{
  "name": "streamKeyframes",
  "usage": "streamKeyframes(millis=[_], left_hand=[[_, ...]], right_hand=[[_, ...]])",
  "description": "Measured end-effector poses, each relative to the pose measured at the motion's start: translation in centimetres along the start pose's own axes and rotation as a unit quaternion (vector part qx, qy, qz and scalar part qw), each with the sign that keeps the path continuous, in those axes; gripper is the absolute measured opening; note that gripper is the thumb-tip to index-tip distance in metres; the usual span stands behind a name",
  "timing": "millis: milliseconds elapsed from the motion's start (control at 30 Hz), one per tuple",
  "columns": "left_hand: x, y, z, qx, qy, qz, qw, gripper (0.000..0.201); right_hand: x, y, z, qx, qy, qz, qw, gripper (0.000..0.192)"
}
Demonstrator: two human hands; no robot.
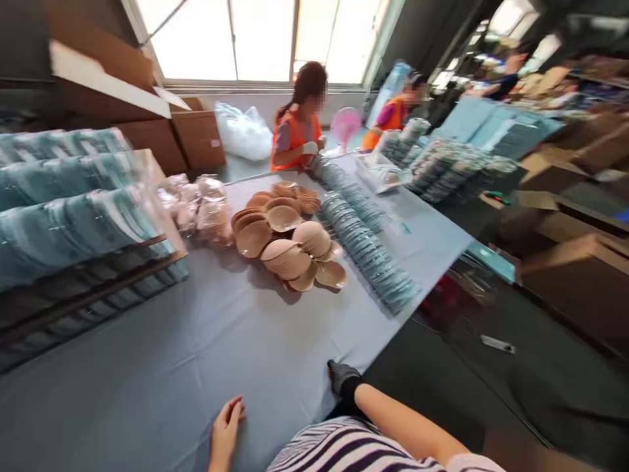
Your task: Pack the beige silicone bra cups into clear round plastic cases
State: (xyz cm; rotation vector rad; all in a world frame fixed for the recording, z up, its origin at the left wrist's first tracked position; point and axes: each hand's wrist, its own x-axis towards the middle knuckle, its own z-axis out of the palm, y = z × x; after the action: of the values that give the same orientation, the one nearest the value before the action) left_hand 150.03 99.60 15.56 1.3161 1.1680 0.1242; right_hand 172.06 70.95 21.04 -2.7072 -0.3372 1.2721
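Observation:
My left hand (227, 425) is bare and rests at the near part of the table (162, 367), fingers loosely bent, with nothing seen in it. A dark patterned glove covers my right hand (343, 376), which lies at the table's near edge. Its fingers are blurred and partly turned away, so their grip is hidden. Farther up the table, beyond both hands, lies a loose pile of beige bra-cup-shaped pads (282, 259), some nested in stacks. Neither hand touches them. To their right run long rows of nested pads in clear, bluish wrapping (366, 252).
Wrapped stacks in trays (73, 223) fill the left side, beside pinkish wrapped bundles (211, 213). Two people in orange vests (295, 141) work at the far side. A white tray (381, 174) stands near them. Cardboard boxes (580, 288) crowd the floor to the right.

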Motion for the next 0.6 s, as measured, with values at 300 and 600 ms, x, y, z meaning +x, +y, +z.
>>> streamKeyframes(millis=[300, 600], left_hand=[[-1.2, 8.0, 14.4, 0.054, -0.104, 0.077, 0.99, 0.063], [-9.5, 8.0, 40.6, 0.035, -0.113, 0.041, 0.992, 0.048]], right_hand=[[-3.0, 15.8, 1.1, 0.174, 0.026, 0.039, 0.984, 0.016], [-9.0, 40.3, 1.0, 0.284, 0.102, 0.158, 0.94, 0.017]])
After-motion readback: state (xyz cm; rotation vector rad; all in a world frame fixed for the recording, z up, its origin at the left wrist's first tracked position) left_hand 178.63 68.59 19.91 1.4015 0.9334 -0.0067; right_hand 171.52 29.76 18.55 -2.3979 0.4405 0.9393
